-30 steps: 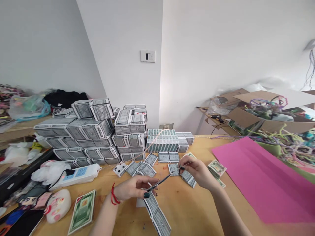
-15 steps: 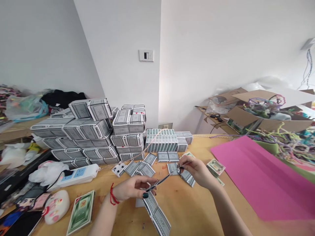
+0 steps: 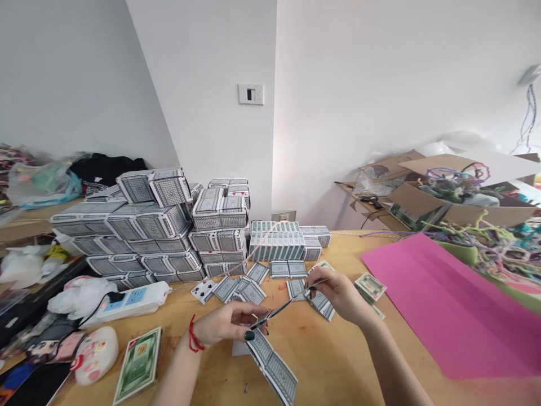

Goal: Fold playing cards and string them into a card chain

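Above the table, my left hand [image 3: 234,326] is closed around a folded strip of playing cards [image 3: 274,363] with grey patterned backs; its lower part hangs toward the front. Another part of the strip sticks out toward the right, seen nearly edge-on. My right hand [image 3: 338,293] pinches a thin playing card [image 3: 320,280], also edge-on. Its left end appears to meet the strip's edge; actual contact I cannot tell. Beneath and behind the hands lie loose grey-backed cards [image 3: 251,292], some joined in pairs. A face-up card with black spades [image 3: 203,291] lies among them.
Tall stacks of card-covered blocks [image 3: 147,225] stand at the back left, beside a row of card packs [image 3: 276,241]. A power strip [image 3: 135,299] and a green card box [image 3: 139,363] lie left. Pink sheet [image 3: 448,316] and yarn-filled cardboard box [image 3: 465,214] are right.
The card in my right hand has come closer to the strip's raised edge, narrowing the gap between them. The strip's hanging end has swung slightly right. My left hand has barely moved.
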Demonstrator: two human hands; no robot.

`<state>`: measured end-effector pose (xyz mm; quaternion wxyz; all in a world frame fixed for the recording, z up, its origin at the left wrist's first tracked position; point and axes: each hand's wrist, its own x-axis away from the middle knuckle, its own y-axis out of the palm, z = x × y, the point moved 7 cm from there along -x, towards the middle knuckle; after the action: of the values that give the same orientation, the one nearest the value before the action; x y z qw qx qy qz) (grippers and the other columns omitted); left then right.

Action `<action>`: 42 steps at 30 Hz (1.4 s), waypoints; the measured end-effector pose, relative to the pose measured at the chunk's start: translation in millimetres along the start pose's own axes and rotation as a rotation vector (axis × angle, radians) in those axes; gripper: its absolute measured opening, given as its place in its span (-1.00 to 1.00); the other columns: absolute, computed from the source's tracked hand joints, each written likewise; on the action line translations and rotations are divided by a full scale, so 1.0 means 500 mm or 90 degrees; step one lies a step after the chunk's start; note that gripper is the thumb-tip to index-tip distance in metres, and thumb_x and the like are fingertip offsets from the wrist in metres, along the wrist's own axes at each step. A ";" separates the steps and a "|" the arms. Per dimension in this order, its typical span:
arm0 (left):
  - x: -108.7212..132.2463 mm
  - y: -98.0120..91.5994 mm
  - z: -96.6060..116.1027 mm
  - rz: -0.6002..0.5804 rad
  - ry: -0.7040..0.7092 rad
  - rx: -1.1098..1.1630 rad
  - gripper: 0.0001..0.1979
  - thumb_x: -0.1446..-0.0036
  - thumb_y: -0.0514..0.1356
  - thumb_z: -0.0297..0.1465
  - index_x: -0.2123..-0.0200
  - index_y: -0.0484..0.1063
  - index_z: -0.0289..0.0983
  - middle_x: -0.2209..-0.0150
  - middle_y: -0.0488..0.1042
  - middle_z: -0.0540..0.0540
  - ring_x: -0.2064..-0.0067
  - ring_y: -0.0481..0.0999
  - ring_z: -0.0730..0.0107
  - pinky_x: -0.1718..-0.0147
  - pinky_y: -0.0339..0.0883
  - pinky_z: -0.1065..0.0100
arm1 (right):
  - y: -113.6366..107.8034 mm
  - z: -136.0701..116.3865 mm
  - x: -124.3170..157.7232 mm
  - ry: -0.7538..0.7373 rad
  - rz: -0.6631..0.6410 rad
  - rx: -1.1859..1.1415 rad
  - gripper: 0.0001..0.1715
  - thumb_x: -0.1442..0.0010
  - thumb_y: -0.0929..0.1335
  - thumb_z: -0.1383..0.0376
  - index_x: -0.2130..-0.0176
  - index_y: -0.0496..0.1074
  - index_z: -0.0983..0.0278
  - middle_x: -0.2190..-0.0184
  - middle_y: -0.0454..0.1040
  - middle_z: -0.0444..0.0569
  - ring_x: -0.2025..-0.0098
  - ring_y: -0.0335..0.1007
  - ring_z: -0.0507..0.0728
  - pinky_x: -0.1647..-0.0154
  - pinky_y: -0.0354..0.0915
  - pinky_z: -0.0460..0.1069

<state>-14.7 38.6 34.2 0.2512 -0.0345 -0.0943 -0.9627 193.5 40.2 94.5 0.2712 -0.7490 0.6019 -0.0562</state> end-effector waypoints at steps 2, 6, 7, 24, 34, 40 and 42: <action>0.000 0.001 0.001 0.000 0.001 0.005 -0.44 0.10 0.27 -0.29 -0.02 0.28 -0.29 0.13 0.43 -0.23 0.08 0.39 0.13 0.08 0.19 0.16 | 0.000 -0.002 0.000 -0.004 -0.001 -0.002 -0.84 -0.15 0.18 0.37 0.38 0.33 0.24 0.47 0.36 -0.09 0.41 0.32 0.05 0.33 0.26 -0.03; 0.000 0.003 0.003 0.000 0.002 0.011 -0.45 0.10 0.28 -0.31 0.00 0.30 -0.29 0.14 0.43 -0.22 0.08 0.38 0.14 0.08 0.19 0.17 | 0.000 -0.003 0.000 -0.010 -0.002 -0.007 -0.84 -0.16 0.19 0.35 0.38 0.33 0.24 0.47 0.37 -0.09 0.41 0.32 0.05 0.34 0.27 -0.03; -0.001 0.004 0.004 -0.002 0.003 0.012 -0.45 0.11 0.28 -0.31 0.00 0.30 -0.29 0.14 0.43 -0.21 0.08 0.38 0.14 0.09 0.19 0.17 | 0.000 -0.004 0.000 -0.014 -0.001 -0.005 -0.84 -0.16 0.19 0.36 0.38 0.33 0.24 0.47 0.37 -0.09 0.42 0.32 0.05 0.34 0.27 -0.02; -0.003 -0.004 -0.010 0.016 0.018 0.065 -0.48 0.10 0.27 -0.26 0.03 0.33 -0.28 0.17 0.46 -0.22 0.12 0.41 0.15 0.15 0.21 0.21 | -0.004 -0.020 0.002 -0.025 0.011 0.055 -0.80 -0.18 0.16 0.34 0.39 0.32 0.23 0.52 0.39 -0.10 0.44 0.31 0.05 0.35 0.24 -0.03; -0.005 0.003 -0.007 0.002 0.004 0.072 -0.50 0.12 0.28 -0.27 0.06 0.36 -0.28 0.18 0.46 -0.20 0.12 0.41 0.14 0.16 0.21 0.19 | 0.003 -0.010 0.004 0.001 -0.002 0.059 -0.76 -0.18 0.15 0.32 0.29 0.37 0.23 0.64 0.44 -0.15 0.55 0.37 0.05 0.40 0.28 -0.04; -0.005 0.001 -0.012 -0.004 0.013 0.091 -0.46 0.14 0.29 -0.24 0.04 0.35 -0.28 0.17 0.45 -0.21 0.12 0.41 0.13 0.12 0.17 0.17 | -0.001 -0.026 0.007 -0.041 0.009 0.105 -0.66 -0.13 0.13 0.44 0.27 0.42 0.22 0.63 0.47 -0.14 0.50 0.41 0.05 0.38 0.28 -0.06; -0.005 0.001 -0.013 0.000 0.010 0.096 -0.46 0.14 0.29 -0.25 0.05 0.35 -0.29 0.17 0.45 -0.21 0.12 0.41 0.14 0.12 0.18 0.18 | -0.001 -0.029 0.007 -0.050 0.008 0.123 -0.62 -0.09 0.14 0.49 0.27 0.43 0.22 0.61 0.48 -0.14 0.53 0.39 0.04 0.41 0.27 -0.07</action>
<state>-12.4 38.1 27.5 0.2542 -0.0079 -0.1647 -0.9530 189.1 32.0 106.0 0.3662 -0.7170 0.5874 -0.0827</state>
